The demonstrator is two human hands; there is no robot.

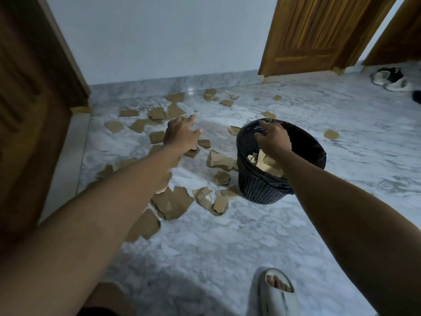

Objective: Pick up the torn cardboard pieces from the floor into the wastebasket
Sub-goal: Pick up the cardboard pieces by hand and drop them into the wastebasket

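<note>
The torn cardboard pieces (180, 202) lay scattered over the marble floor (227, 236), mostly left of the wastebasket (262, 190), a few already inside it. The nearest scraps sat just below and beyond the left hand (181, 135), its fingers spread and holding nothing. The right hand (274, 139) hovered over the basket's mouth, fingers loosely curled; whether they held anything could not be told. The left hand seemed better placed for the coming pickup

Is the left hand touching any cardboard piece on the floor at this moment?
Cannot tell. In the head view the left hand, fingers spread, overlaps the cardboard pieces, with no visible contact or gap.
</note>
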